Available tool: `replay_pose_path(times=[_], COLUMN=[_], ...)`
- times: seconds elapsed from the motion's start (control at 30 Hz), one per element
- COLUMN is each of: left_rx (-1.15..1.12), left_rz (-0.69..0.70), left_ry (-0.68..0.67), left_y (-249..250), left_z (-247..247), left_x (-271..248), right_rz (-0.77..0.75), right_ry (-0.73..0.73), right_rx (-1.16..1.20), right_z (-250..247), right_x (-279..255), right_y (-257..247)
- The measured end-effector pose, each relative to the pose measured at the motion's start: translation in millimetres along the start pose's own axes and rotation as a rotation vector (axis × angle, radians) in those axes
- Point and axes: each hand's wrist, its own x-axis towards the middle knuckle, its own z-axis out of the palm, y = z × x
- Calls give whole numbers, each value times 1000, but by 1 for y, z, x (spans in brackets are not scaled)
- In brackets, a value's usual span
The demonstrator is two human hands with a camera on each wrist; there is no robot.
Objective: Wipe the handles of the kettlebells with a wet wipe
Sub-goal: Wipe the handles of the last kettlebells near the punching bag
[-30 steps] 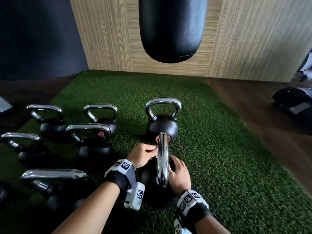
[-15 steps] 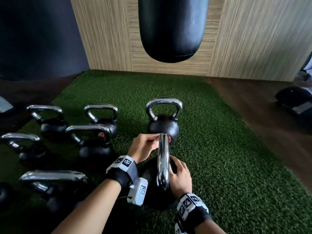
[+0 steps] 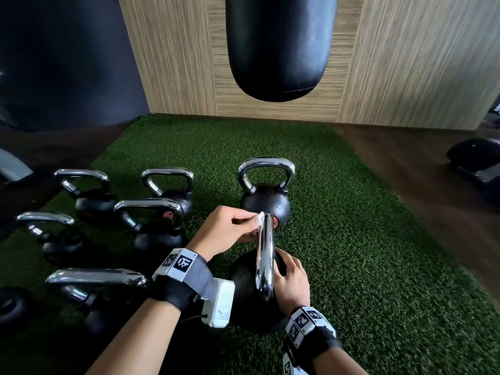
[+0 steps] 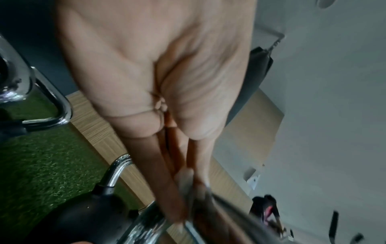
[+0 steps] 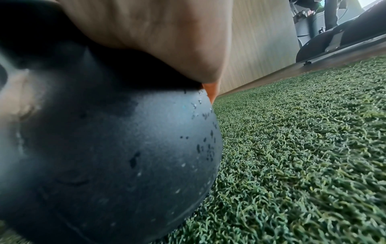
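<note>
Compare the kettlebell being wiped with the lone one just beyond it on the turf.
The near kettlebell shows its chrome handle edge-on to the head camera; the far kettlebell shows its handle as an open loop. The near one is steadied by the right hand and wiped by the left hand with a wet wipe; the far one is untouched. Both have black balls.

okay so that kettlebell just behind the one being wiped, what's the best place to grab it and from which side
Take the far kettlebell by the flat top bar of its chrome handle, reaching down from above. It stands upright on the turf with the loop open toward the camera, so fingers can likely curl through. Its left, right and far sides look unobstructed.
</note>
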Motion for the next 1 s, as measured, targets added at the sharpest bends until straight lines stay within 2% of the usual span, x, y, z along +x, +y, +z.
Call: replay_pose_path(times=[0.13,0.17,0.27,0.33,0.4,0.47,0.63,0.7,0.77,0.87,1.0], left_rx=[-205,-220,-187,-213,-227,-212,-177,-74,36,41,125], left_rz=[-178,-181,-124,-150,-196,-180,-106,-64,-1,72,99], left_ry=[-216,-233,-158,-151,-274,-374,-289,-280,-211,-127,-30], left_y=[4,6,8,4,0,-4,-21,-29,-35,-40,-47], left_z=[-8,-10,-5,-4,-6,-9,-2,3,7,15,31], left_x=[-18,-22,-33,-41,-50,-57,-74,-83,-92,-102,-109], right_rz=[-36,-39,-42,-50,-47,-44,-55,-46,-43,-66,-76], right_ry=[-11,-10,-11,-9,4,4,6,14,17,8,5], right_rx=[-13,-7,-8,-12,-3,-6,-3,0,-4,-14,-30], right_z=[1,0,0,0,-1,-1,0,1,1,1,2], right_x=[0,0,0,0,-1,-1,0,0,0,0,1], right_y=[-1,-2,-4,-4,-4,-4,-2,-1,-1,0,1])
